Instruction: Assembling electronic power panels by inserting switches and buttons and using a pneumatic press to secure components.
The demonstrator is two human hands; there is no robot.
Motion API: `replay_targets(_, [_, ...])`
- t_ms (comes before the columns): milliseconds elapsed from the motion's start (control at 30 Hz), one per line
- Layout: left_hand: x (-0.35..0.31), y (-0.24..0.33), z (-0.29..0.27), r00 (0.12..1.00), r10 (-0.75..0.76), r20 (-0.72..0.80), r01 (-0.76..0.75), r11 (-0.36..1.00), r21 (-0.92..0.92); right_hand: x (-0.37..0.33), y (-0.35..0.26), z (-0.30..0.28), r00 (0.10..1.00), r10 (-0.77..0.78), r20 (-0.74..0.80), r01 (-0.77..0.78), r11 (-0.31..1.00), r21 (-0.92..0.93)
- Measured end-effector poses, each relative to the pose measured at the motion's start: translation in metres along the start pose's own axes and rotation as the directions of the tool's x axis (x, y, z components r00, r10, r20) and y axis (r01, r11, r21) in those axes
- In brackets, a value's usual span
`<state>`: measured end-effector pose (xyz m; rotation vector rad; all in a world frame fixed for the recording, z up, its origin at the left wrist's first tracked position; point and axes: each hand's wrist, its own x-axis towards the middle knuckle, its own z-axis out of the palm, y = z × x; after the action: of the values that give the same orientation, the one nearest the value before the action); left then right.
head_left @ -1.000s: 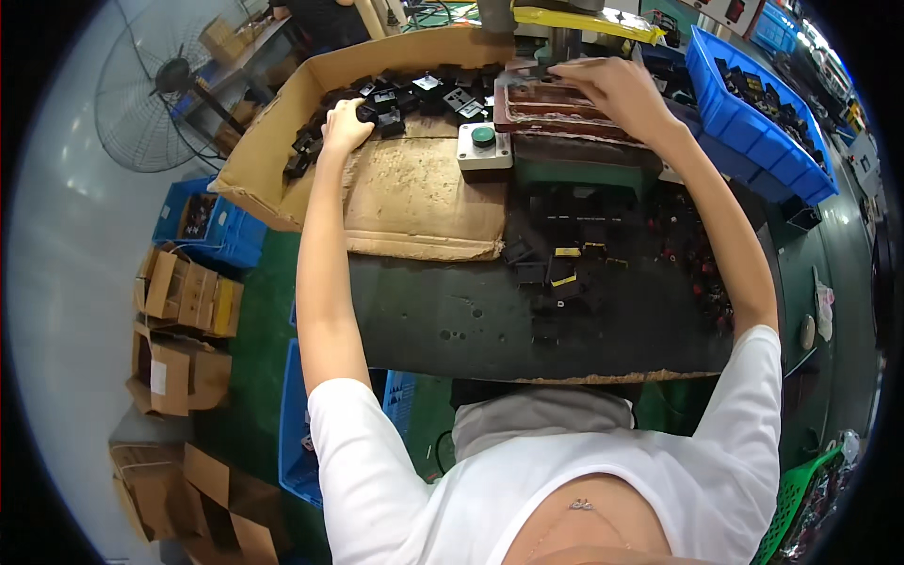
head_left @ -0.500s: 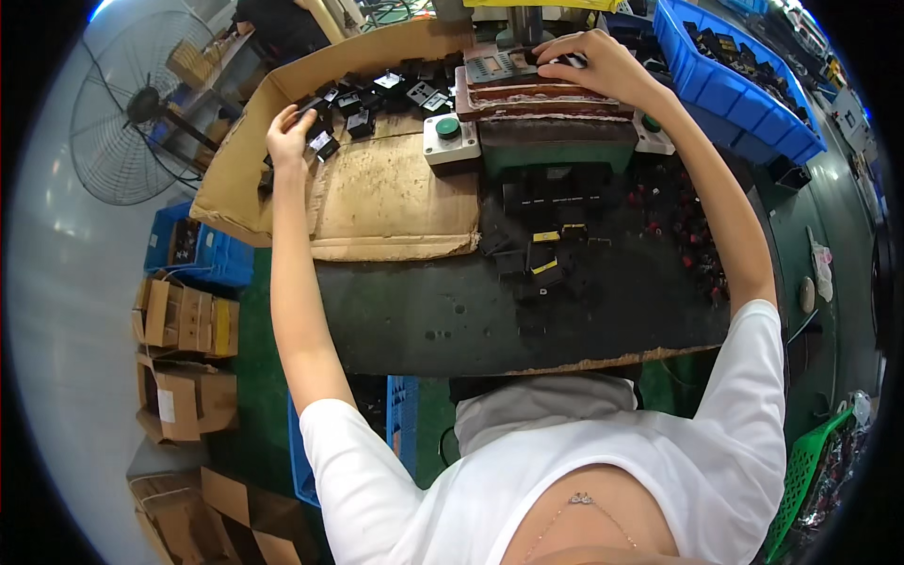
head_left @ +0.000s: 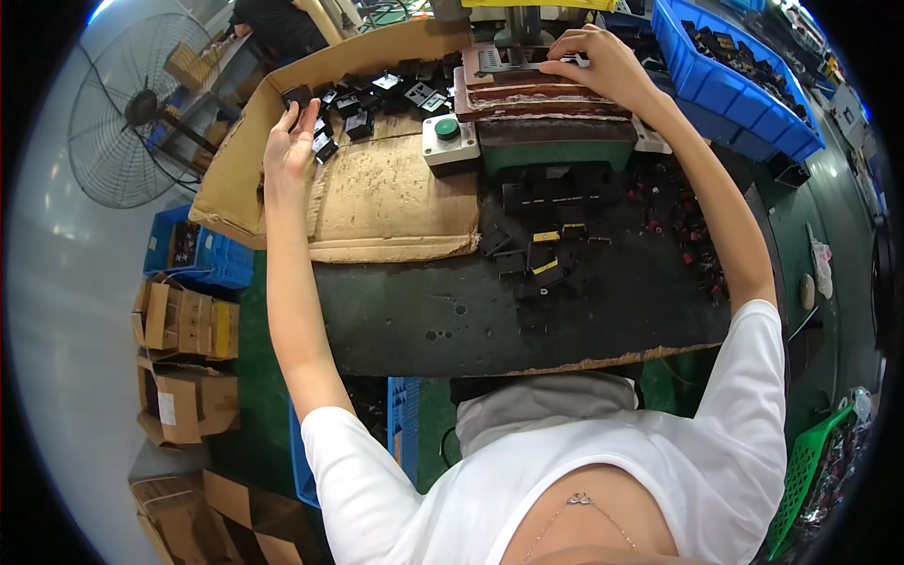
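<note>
My left hand [head_left: 290, 151] is raised at the carton's left side, its fingers closed on a small black plastic housing [head_left: 298, 95]. Several similar black housings [head_left: 360, 123], some with shiny silver faces, lie heaped beside it. At the press fixture, my right hand [head_left: 598, 66] has its thumb and fingers pinched at the right end of a slotted grey metal plate [head_left: 494, 62]. That plate lies over a reddish-brown layered block [head_left: 546, 97] on a green base [head_left: 556, 151]. The fingers partly hide what is under them.
The cut-open cardboard carton [head_left: 395, 202] covers the table's left. A green push button [head_left: 446, 129] sits beside the press. Small black parts with yellow labels [head_left: 545, 237] lie on the dark table [head_left: 405, 315]. A blue crate [head_left: 744, 85] stands far right, a fan [head_left: 141, 105] far left.
My left hand has lifted slightly and turned, bringing the black housing up into view. My right hand stays at the fixture, its fingers drawn closer together on the metal plate, which has shifted.
</note>
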<state>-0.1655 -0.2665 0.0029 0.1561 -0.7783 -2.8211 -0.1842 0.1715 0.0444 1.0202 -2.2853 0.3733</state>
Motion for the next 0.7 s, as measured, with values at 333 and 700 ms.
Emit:
replay_targets(333, [-0.025,-0.032,0.041,0.995,0.099,-0.027,-0.090,0.967,0.238,-0.034,-0.041,-0.026,0.989,-0.055,-0.138,0.062,0.997,0.041])
replay_targets(700, [-0.022,-0.079,0.063,0.980,-0.124,0.157,0.084,0.967,0.241,-0.122,-0.021,-0.077,0.960,0.242,-0.139,-0.241,0.970,0.022])
